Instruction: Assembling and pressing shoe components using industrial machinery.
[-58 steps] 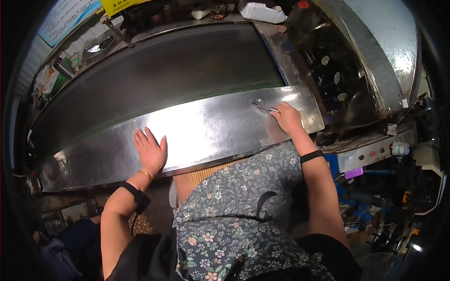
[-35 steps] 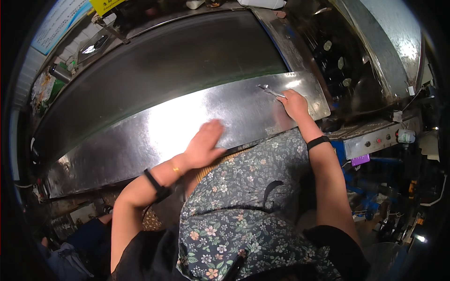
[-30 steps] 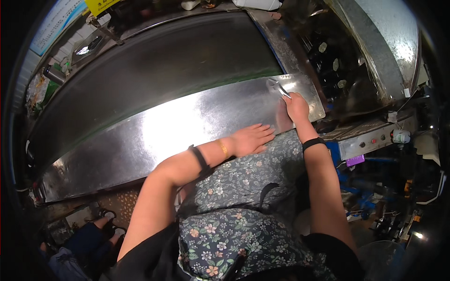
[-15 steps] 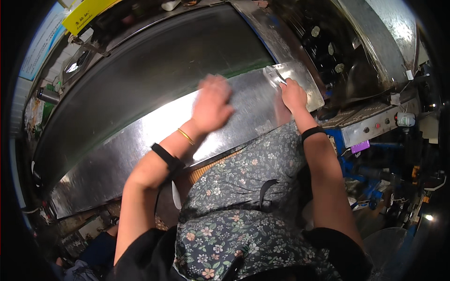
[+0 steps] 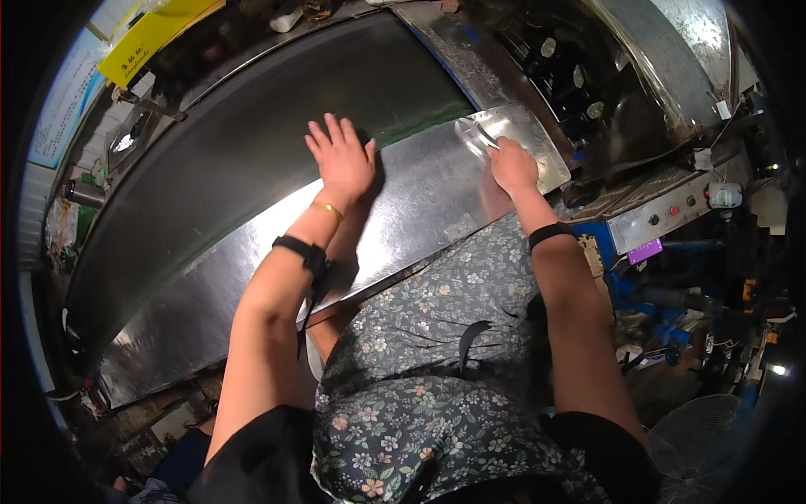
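Note:
A shiny metal plate [image 5: 420,193] runs along my side of a wide dark green-black belt [image 5: 252,134]. My left hand [image 5: 342,160] has its fingers spread over the near edge of the belt, holding nothing; whether it touches the surface I cannot tell. Near the plate's right end, the fingers of my right hand [image 5: 514,166] are closed around a small, shiny, curved metal tool [image 5: 487,137]. Its far end lies low over the plate, and its kind is not clear. The fingers partly hide it.
On the right stands a machine panel with buttons [image 5: 672,210], a purple box [image 5: 645,251] hanging below. Dark bottle-like shapes [image 5: 579,76] fill a recess at the far right. A yellow box [image 5: 147,42] and a metal cylinder [image 5: 84,193] are at the left. A fan [image 5: 697,437] sits lower right.
My left hand has moved left and away from me, from over the metal plate to the belt's edge, its fingers now spread. My right hand keeps its grip, and the view has shifted slightly.

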